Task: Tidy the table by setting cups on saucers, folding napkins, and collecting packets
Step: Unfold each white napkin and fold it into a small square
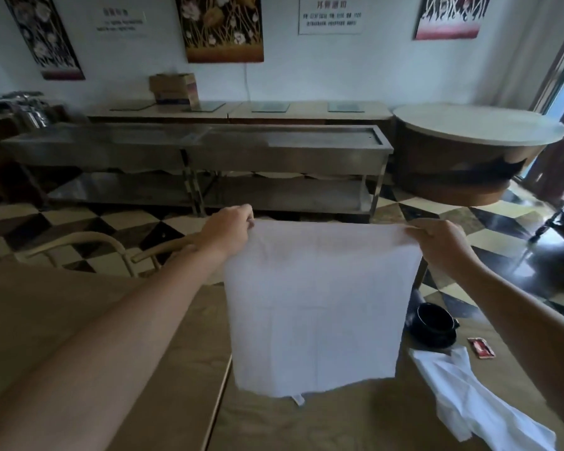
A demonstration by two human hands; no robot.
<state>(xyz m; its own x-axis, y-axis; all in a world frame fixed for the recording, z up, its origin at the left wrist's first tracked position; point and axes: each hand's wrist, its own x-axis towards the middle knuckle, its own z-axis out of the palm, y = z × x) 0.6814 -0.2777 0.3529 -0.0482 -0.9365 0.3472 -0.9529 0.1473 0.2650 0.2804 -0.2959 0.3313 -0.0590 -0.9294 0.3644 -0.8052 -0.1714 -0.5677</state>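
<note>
A white napkin (316,307) hangs spread out in the air above the brown table (306,421). My left hand (228,229) pinches its top left corner and my right hand (440,239) pinches its top right corner. To the right, a black cup (432,315) stands on a black saucer (437,341). A red packet (481,347) lies just right of the saucer. A second white napkin (469,398) lies crumpled on the table below the cup.
A second brown table (79,307) adjoins on the left, with a narrow gap between the two. Curved wooden chair backs (88,242) stand beyond it. A long steel counter (209,148) and a round table (476,125) are farther back on the checkered floor.
</note>
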